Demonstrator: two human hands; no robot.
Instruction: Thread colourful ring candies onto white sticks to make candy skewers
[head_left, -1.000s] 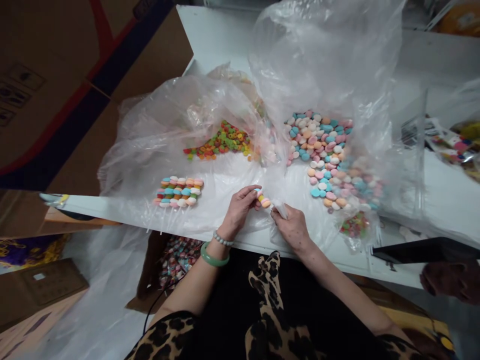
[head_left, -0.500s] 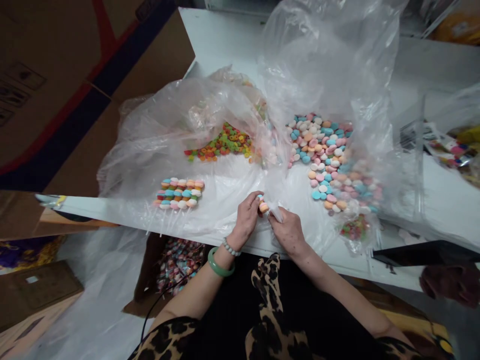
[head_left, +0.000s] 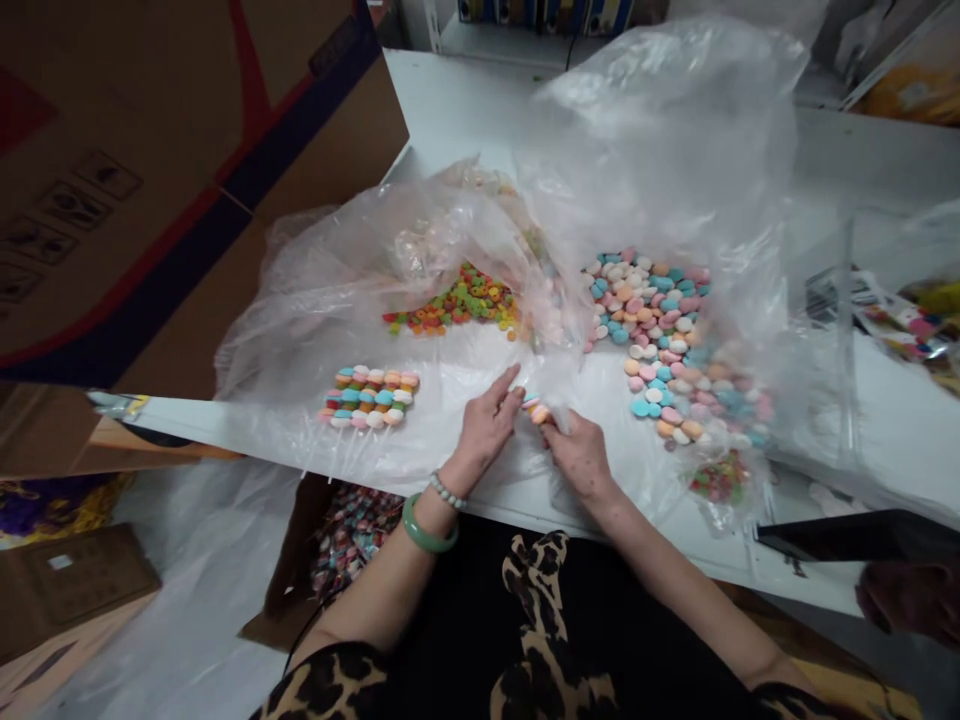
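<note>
My right hand is closed, its thumb and fingers pinching a short candy skewer of pastel pieces; its stick is hidden. Beside it, my left hand has its fingers stretched out and apart, the tips close to the skewer's left end. I cannot tell whether they touch it. Finished-looking candy skewers lie side by side to the left, white sticks pointing toward me. Small gummy rings in red, green and yellow are heaped beyond my left hand. Pastel candy tablets are spread beyond my right hand.
Clear plastic bags surround the candies on the white table. A large carton rises at the left. Below the table edge stands a box of wrapped candies. A black flat object juts out at the right.
My left hand's fingers have opened and drawn slightly left, off the candy skewer's end. My right hand keeps its pinch. The whole view has shifted a little.
</note>
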